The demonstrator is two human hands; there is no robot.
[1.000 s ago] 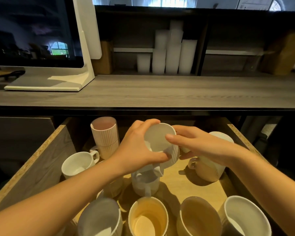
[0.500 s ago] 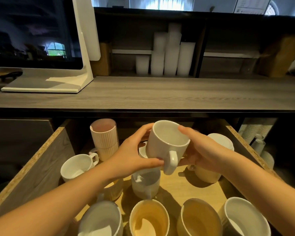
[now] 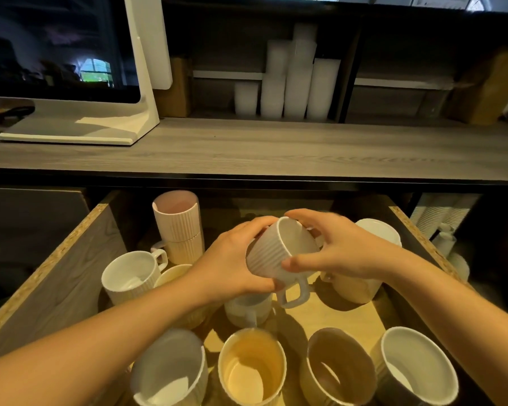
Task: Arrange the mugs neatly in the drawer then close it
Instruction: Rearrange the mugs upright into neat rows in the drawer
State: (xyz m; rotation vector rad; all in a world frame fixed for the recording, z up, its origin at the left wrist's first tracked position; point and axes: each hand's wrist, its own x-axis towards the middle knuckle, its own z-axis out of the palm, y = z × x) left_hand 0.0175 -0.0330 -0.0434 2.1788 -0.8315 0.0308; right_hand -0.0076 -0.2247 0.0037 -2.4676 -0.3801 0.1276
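Note:
I hold a white ribbed mug (image 3: 279,253) in both hands above the middle of the open wooden drawer (image 3: 71,259). It is tilted, mouth facing up and right, handle pointing down toward me. My left hand (image 3: 232,262) grips its left side and my right hand (image 3: 335,247) its right side. Directly below stands a white mug (image 3: 247,309), partly hidden. Two stacked pink ribbed mugs (image 3: 179,227) stand at the back left, with a white mug (image 3: 129,276) in front of them. A cream mug (image 3: 358,282) sits at the right, and several mugs line the front.
A grey wooden countertop (image 3: 276,150) overhangs the drawer's back. On it stands a white monitor stand (image 3: 100,127) at the left. Stacks of white plastic cups (image 3: 291,83) fill the shelf behind. More cup stacks (image 3: 440,215) lie right of the drawer's side wall (image 3: 423,238).
The held mug has been turned in my hands: its mouth now tilts to the right, its ribbed side faces me, and it sits slightly lower. My hands shifted grip around it.

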